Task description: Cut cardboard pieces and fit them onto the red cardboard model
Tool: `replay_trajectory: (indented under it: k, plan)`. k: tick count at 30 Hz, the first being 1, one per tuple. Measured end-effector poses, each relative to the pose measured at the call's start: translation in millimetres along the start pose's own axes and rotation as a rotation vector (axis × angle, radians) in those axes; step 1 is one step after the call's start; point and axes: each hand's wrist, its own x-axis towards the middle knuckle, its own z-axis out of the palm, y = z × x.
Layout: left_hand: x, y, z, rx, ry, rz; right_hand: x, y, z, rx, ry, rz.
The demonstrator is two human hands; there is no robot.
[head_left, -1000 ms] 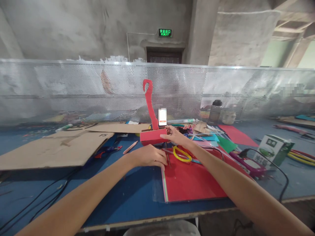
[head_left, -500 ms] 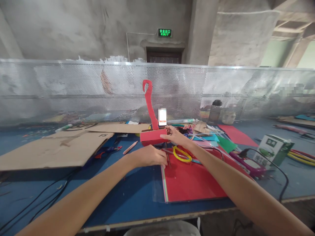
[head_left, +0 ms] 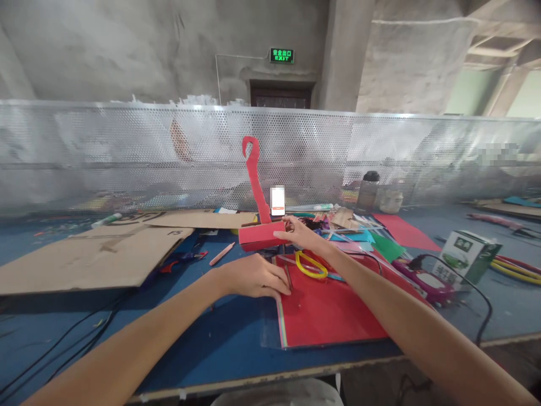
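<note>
My right hand (head_left: 298,232) reaches forward and pinches the right end of a red paper box (head_left: 257,236), from which a tall red curled strip (head_left: 253,175) stands up. My left hand (head_left: 256,276) lies palm down, fingers together, on the left edge of a red sheet stack (head_left: 329,310) on the blue table (head_left: 203,338). Yellow-handled scissors (head_left: 310,264) lie on the red sheets between my hands. A phone (head_left: 278,201) stands upright just behind the box.
Flat cardboard (head_left: 88,256) covers the left of the table. Coloured paper scraps (head_left: 380,239), a dark bottle (head_left: 369,192), a green-and-white carton (head_left: 467,256), a glue gun (head_left: 426,282) with black cable lie to the right. A perforated metal screen (head_left: 127,152) closes off the back.
My left hand slid slightly nearer and right along the edge of the red sheets. My right hand stays on the red box.
</note>
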Motion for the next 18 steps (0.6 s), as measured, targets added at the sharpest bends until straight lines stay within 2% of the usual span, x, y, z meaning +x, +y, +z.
replay_trajectory:
  k: [8,18]
  plan:
    - [9,11,-1.1,-0.235,-0.010,-0.021,0,2,-1,-0.029,-0.004,-0.006]
    - [12,10,-2.4,-0.303,-0.054,-0.063,-1,2,-1,-0.024,-0.009,-0.015]
